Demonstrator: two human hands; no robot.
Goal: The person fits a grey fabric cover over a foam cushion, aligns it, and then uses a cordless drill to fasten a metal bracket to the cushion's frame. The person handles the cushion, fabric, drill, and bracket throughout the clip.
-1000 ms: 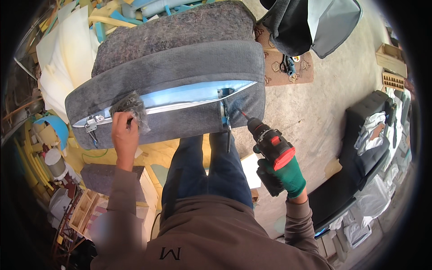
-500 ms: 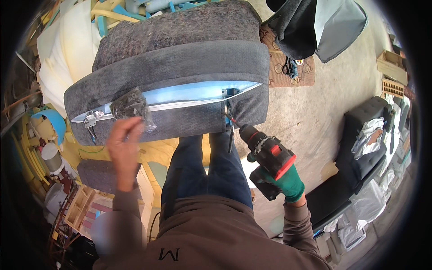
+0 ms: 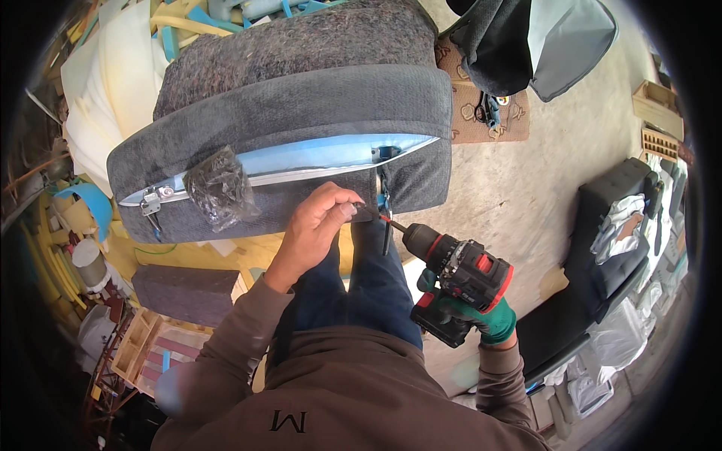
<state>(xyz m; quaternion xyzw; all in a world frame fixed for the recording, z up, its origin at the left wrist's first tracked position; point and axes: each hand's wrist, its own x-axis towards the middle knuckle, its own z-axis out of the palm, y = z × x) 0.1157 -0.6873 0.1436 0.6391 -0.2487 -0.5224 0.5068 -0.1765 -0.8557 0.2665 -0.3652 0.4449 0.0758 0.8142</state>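
Right hand (image 3: pixel 485 323), green-gloved, clenched round the grip of a cordless drill (image 3: pixel 468 272); driver bit (image 3: pixel 394 224) points left and away. Left hand (image 3: pixel 314 229), bare: fingers pinch a small dark piece (image 3: pixel 359 206), probably a screw, just beside the bit's tip. Judged good practice: seat it squarely, in line, fingers clear before any spin. Metal bracket (image 3: pixel 385 201) just beyond, at the opening's right end in the grey upholstered cushion (image 3: pixel 286 105). Crumpled plastic bag (image 3: pixel 222 189) overlaps the opening's near edge, left. Room: concrete floor (image 3: pixel 519 188) right; mottled block (image 3: pixel 301 49) crowds the far edge.
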